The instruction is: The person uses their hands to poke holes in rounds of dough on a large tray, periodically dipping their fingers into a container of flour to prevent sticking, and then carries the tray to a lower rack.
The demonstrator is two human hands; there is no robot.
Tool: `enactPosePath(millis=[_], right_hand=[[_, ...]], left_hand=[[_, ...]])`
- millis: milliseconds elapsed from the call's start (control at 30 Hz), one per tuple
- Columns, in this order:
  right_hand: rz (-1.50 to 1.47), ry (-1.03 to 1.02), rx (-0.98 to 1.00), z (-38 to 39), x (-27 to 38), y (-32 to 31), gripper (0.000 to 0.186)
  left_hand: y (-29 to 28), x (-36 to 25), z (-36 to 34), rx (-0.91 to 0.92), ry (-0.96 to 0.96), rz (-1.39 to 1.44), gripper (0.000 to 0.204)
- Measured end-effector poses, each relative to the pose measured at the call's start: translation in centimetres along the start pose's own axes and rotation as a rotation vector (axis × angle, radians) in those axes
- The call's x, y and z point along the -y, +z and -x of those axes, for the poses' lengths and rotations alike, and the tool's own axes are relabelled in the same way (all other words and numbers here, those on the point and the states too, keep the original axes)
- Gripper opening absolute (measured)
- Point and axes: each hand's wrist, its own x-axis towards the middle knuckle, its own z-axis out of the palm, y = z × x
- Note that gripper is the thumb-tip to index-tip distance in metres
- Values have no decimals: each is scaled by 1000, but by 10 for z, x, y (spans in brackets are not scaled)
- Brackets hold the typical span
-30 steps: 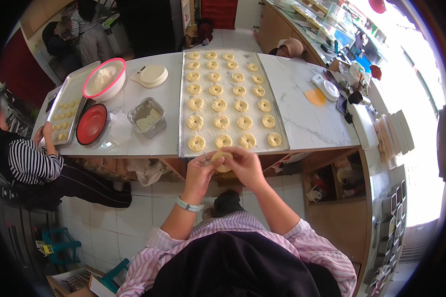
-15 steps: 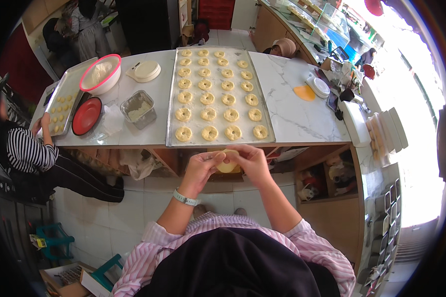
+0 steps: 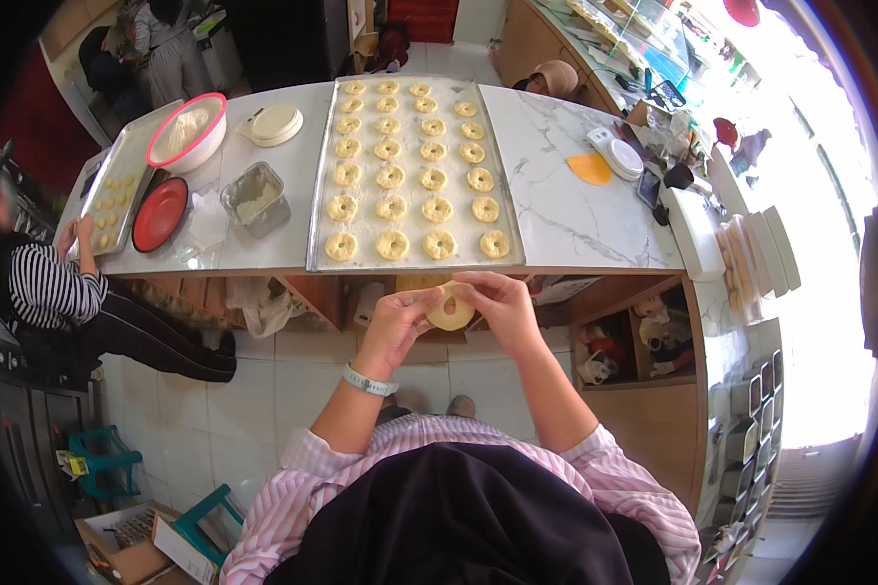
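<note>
A pale ring of doughnut dough (image 3: 451, 317) hangs between my hands, just in front of the counter's near edge. Its hole shows plainly. My left hand (image 3: 398, 327) pinches the ring's left and upper side, while my right hand (image 3: 502, 304) grips its upper right with bent fingers. Beyond them lies a large floured baking tray (image 3: 317, 219), its near edge along the counter's front. Rows of shaped dough rings (image 3: 392, 245) rest on it, apart from one another.
Left of the tray stand a metal tub (image 3: 256, 198), a red plate (image 3: 159, 215), a pink-rimmed bowl (image 3: 187, 161) and a white scale (image 3: 273, 124). A person in a striped top (image 3: 57, 283) handles dough pieces at another tray. An orange scraper (image 3: 589, 170) lies right, beside another scale (image 3: 617, 154).
The dough ring now faces me more, with its hole wider and easier to see. My view has shifted slightly, so the counter and tray sit higher and further left.
</note>
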Motion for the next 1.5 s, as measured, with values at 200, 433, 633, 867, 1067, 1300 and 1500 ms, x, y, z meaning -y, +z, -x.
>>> enactPosePath(millis=[200, 433, 633, 867, 1067, 1300, 1500], right_hand=[[-24, 13, -20, -8, -9, 9, 24], [23, -5, 4, -15, -18, 39, 24], [18, -41, 43, -28, -22, 68, 27], [110, -93, 73, -37, -22, 83, 30], [72, -11, 34, -50, -20, 76, 28], [80, 83, 26, -77, -20, 45, 32], [-189, 174, 139, -117, -12, 13, 41]], left_hand=[[-10, -7, 5, -94, 39, 30, 23], [-37, -25, 4, -65, 32, -21, 26], [-59, -42, 4, -43, -20, -49, 27], [-81, -56, -6, 45, -98, -143, 29], [-71, -64, -16, 2, -110, -109, 29], [-55, -67, -47, -21, -152, -142, 27], [-31, -62, -98, -35, -109, -158, 36]])
